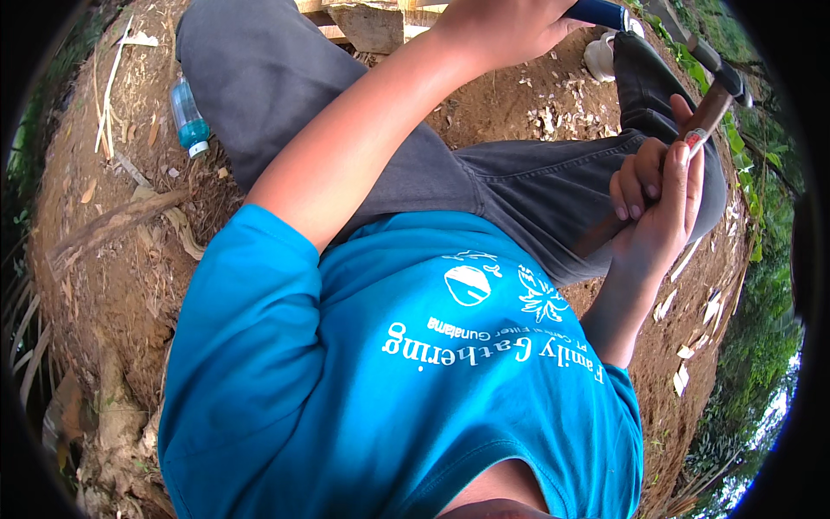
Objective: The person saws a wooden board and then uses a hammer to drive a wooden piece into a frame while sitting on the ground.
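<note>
My left hand (pixel 514 30) is at the top edge, closed round a dark blue handle (pixel 601 12) with a pale ring near its end. The rest of that tool is out of the picture. To the right, my right hand (pixel 657 186) is raised over my right leg, its fingers wrapped round a hammer (pixel 713 111). The hammer has a brown wooden handle and a dark metal head, which points up and away from me. A gap separates the hammer head from the blue handle. Beyond my left forearm is a block of wood (pixel 367 26), partly cut off by the top edge.
I sit on brown soil with my legs bent. A bottle of blue liquid (pixel 190 121) lies at my left, near a dry branch (pixel 117 227). A white rounded object (pixel 600 57) is by my right foot. Wood chips (pixel 553 117) are scattered about, and green plants (pixel 752 329) border the right side.
</note>
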Demonstrator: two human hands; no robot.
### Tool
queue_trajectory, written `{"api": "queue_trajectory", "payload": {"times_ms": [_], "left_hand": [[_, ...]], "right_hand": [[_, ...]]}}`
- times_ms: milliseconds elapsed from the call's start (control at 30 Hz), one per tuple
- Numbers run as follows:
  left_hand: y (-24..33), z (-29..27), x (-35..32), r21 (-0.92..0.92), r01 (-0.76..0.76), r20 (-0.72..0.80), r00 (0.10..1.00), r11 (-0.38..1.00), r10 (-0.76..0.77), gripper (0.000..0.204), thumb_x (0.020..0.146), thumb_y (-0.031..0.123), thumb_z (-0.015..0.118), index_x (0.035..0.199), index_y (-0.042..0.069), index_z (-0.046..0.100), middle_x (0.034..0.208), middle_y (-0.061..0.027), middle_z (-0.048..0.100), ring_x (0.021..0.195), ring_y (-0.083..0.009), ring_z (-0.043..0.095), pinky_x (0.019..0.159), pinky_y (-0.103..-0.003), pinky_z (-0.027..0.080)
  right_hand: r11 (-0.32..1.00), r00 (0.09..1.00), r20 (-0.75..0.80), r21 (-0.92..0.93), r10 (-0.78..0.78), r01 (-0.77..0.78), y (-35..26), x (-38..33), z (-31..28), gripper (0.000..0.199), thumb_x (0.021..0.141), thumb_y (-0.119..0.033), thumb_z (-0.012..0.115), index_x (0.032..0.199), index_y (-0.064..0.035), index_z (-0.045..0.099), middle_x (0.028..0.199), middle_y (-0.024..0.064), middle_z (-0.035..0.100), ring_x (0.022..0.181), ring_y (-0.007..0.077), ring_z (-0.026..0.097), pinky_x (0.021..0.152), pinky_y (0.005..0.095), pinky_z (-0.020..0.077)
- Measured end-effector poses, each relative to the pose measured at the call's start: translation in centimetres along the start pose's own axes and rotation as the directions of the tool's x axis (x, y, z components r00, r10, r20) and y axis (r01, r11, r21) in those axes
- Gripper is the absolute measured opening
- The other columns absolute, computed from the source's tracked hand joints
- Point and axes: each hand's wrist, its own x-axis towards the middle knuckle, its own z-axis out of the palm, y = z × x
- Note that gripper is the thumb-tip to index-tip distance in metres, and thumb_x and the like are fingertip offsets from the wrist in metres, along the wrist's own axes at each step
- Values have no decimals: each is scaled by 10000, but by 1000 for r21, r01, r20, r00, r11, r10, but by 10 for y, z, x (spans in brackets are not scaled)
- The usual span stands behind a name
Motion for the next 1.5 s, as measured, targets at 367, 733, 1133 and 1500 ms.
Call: {"api": "queue_trajectory", "payload": {"times_ms": [367,733,1133,1500], "left_hand": [[-1,1,3,11,-8,-33,999,1000,8,214,958,138,660,970,-6,502,815,-243,668,780,-406,726,606,-462,578],[2,26,-20,318,-50,328,943,947,-61,172,884,197,736,1001,132,629,825,-116,725,825,-318,754,665,-457,610],[21,9,-14,84,-83,53,995,993,79,193,869,110,720,892,43,540,758,-178,674,690,-356,714,582,-448,577],[29,-2,-11,-266,397,-28,908,878,-419,210,922,146,737,952,2,587,760,-190,685,675,-337,716,590,-440,571]], "right_hand": [[990,998,4,-123,-68,68,5,17,3,441,1127,-239,461,1500,-2,443,691,-65,368,508,5,301,445,180,264],[996,994,-59,-21,90,-92,16,17,-14,442,1115,-259,479,1477,-6,465,696,-63,357,520,15,323,444,193,289],[992,992,-31,20,126,-125,13,11,-18,450,1114,-267,478,1485,-11,468,685,-73,341,522,12,307,450,192,276],[996,996,0,-9,87,-87,0,13,-14,454,1117,-256,468,1485,10,466,671,-72,335,507,11,295,437,190,262]]}}
